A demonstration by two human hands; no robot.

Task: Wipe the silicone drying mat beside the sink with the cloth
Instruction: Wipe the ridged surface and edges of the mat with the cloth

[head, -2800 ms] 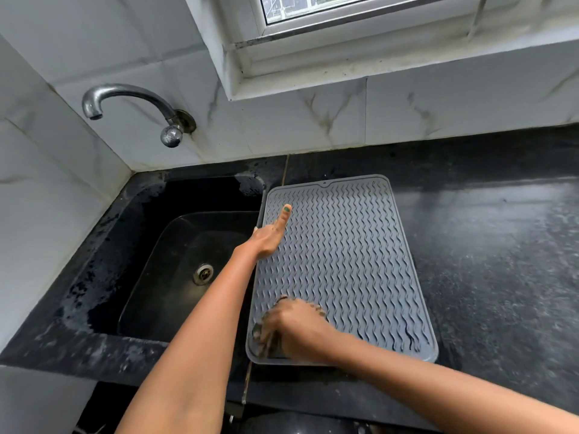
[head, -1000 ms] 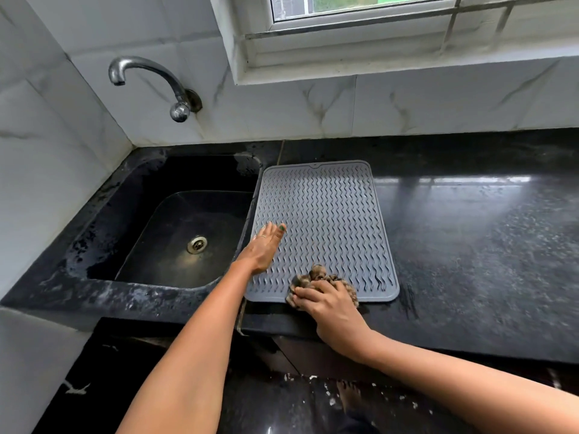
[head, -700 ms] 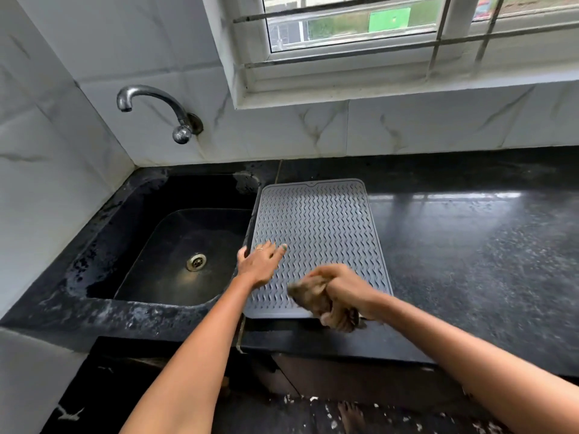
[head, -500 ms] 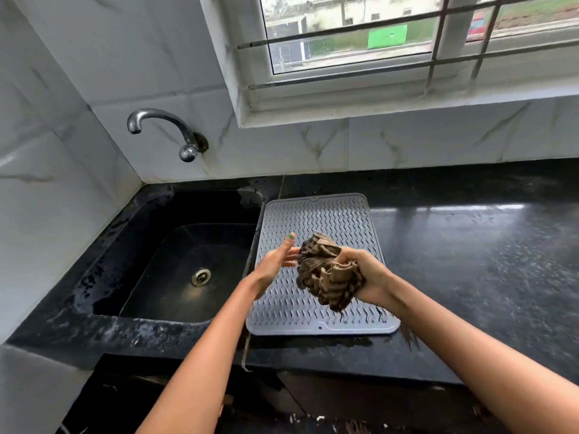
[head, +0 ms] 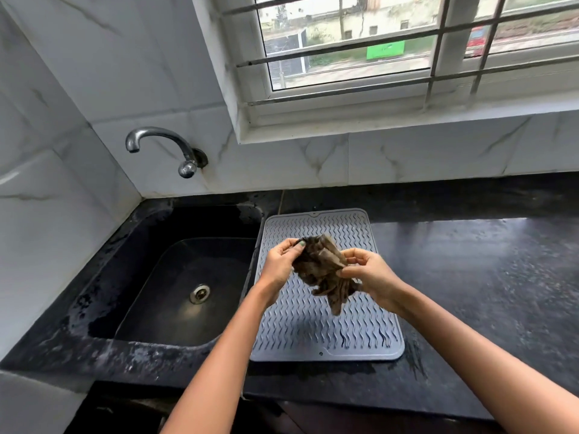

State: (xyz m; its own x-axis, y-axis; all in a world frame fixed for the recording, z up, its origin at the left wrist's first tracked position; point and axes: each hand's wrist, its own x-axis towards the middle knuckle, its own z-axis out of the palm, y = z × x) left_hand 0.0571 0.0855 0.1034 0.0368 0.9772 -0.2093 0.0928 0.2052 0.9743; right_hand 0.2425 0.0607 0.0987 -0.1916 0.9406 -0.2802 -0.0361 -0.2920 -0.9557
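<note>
both hands raised over the mat, cloth held between them, clear of the mat surface

crumpled brown striped cloth [head: 322,270]: bunched, one tail hanging down toward the near half of the mat. not touching the mat as far as the view shows

left hand [head: 280,264]: fingers curled round the cloth's upper left edge, thumb on top; green-painted nail visible at the cloth's top corner

right hand [head: 368,272]: thumb and fingers pinching the cloth's right side, fingers bent in close; the lower fingers are partly hidden behind fabric, so cannot tell how they lie

grey rectangular silicone drying mat with wavy ridges [head: 360,327]: lies flat on the black speckled stone countertop [head: 485,277], long side running away from the camera, left edge just beside the sink rim. small notch at far edge, small dot near the near edge. dark wet smears on the counter just off the mat's near right corner

black stone sink basin [head: 150,277]: left of the mat, set into the same counter, round metal drain [head: 199,293] in its floor; rim looks wet and blotchy

curved chrome wall tap [head: 163,145]: mounted on the white marble-pattern tiled wall [head: 407,158], spout arching left above the sink

white-framed window with metal bars [head: 376,57]: above the counter, behind the mat; street and a green sign outside, blurred
</note>
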